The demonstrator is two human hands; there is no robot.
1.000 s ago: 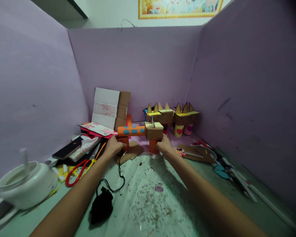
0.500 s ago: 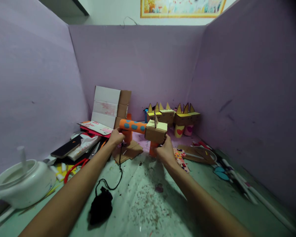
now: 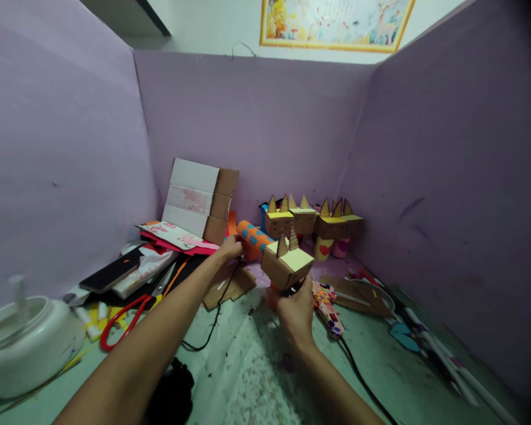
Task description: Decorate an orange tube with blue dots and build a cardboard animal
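A cardboard animal figure (image 3: 285, 262) stands or hangs just above the table, both my hands around it. It has a box head with two pointed ears and an orange tube body with blue spots. My left hand (image 3: 230, 249) is closed at its rear end by an orange leg. Below the head, my right hand (image 3: 295, 307) grips around the front leg, which is mostly hidden. Black yarn (image 3: 219, 301) runs from near my left hand toward a dark yarn ball (image 3: 172, 392). A flower-patterned glue gun (image 3: 328, 307) lies right of my right hand.
Similar cardboard figures (image 3: 336, 227) stand at the back right. Folded cardboard (image 3: 190, 198), red-handled scissors (image 3: 126, 321) and a phone (image 3: 110, 270) are on the left, with a white pot (image 3: 30, 348) nearer. Brushes or pens (image 3: 438, 348) lie right. Purple panels enclose three sides.
The figure has turned, its head swinging nearer and lower, so both ears show. My right hand has moved down with it. The camera view has shifted, revealing more of the glue gun and its cord.
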